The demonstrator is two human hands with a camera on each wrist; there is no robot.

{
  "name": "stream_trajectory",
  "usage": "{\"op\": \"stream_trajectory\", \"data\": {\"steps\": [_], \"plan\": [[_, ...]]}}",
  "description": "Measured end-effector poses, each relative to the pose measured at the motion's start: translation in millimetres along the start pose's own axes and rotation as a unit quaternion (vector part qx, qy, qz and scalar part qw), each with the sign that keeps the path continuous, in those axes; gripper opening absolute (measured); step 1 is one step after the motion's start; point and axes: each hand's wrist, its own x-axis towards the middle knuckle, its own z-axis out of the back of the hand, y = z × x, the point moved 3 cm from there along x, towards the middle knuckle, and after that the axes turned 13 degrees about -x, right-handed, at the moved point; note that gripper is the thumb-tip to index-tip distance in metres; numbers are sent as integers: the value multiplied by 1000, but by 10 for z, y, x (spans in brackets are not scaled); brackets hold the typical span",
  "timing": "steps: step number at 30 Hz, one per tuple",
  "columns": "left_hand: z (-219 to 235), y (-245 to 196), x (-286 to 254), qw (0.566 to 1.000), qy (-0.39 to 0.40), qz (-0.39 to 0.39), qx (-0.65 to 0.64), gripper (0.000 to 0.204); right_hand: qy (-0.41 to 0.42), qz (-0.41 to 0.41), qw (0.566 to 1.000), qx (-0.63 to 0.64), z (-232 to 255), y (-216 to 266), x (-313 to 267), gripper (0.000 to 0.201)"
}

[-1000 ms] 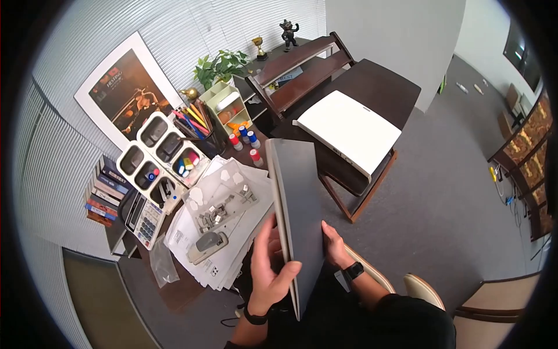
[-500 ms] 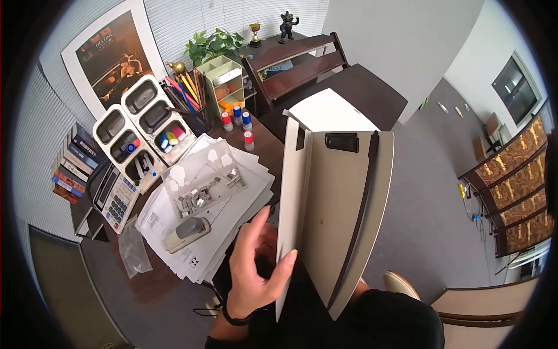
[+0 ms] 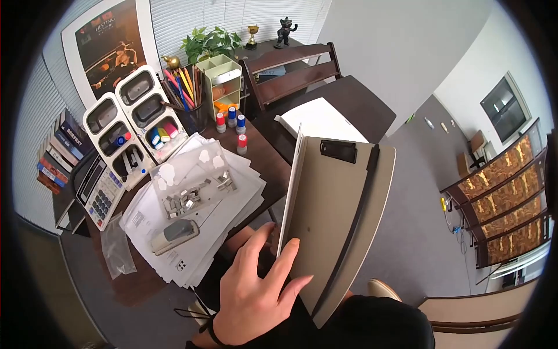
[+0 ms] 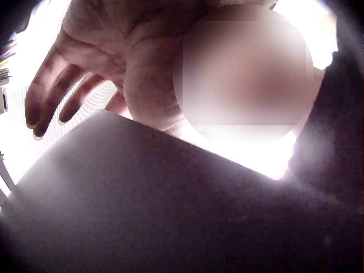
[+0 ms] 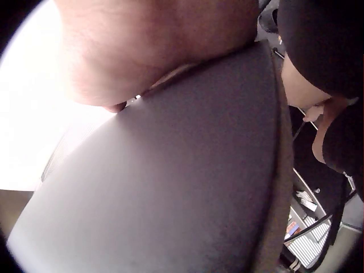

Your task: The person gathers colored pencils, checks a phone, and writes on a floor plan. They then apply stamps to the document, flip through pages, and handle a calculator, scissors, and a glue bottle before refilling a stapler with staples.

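Observation:
A folder [image 3: 331, 203] stands upright and partly unfolded in front of the body, its beige inside showing a black clip [image 3: 339, 151] and a long black strip [image 3: 349, 232]. My left hand [image 3: 253, 296] is at its left cover with fingers spread, fingertips overlapping the cover's edge; whether they touch is unclear. In the left wrist view the same hand [image 4: 114, 51] lies beyond the folder's dark outer side [image 4: 142, 199]. The head view hides my right hand; the right wrist view shows it [image 5: 159, 48] at the folder's edge, gripping it, most fingers out of sight.
On the desk at left are papers [image 3: 232, 203], a tray of small metal pieces [image 3: 195, 189], a stapler [image 3: 174, 235], a calculator [image 3: 102, 198], a compartment organizer [image 3: 125, 131] and a pen cup [image 3: 195, 119]. A white case [image 3: 325, 119] lies behind the folder.
The folder has turned and unfolded, so its inside faces the head camera. My left hand has released the cover and moved down and left, fingers spreading. The right hand went out of the head view.

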Motion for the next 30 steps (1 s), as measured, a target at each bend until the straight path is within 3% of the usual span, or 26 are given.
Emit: {"op": "stream_trajectory", "data": {"steps": [3,4,5,7,13,15,18,21,30], "plan": [[-87,-115,35,999,-18,46,-20,63,-5,30,999,-10,100,153,27,46],[-139,-149,36,996,-15,66,-52,53,-9,38,999,-14,145,201,4,46],[-154,-168,-36,1000,-10,6,2,70,-13,47,999,-17,188,247,-13,46],[-295,-160,-91,998,22,30,-45,87,-15,61,998,-19,228,306,-22,45],[-472,-148,-72,999,-33,-1,41,87,-10,90,996,-11,270,272,-55,44],[-404,-158,40,995,-56,-34,75,45,-10,96,995,-6,288,237,-93,44],[-478,-81,41,990,-87,-52,99,34,-13,107,994,6,305,156,-163,44],[-427,-57,57,992,-44,-30,118,27,-11,118,993,19,314,72,-189,43],[-383,43,38,995,-57,-7,87,31,-10,154,987,54,426,-76,-280,42]]}}
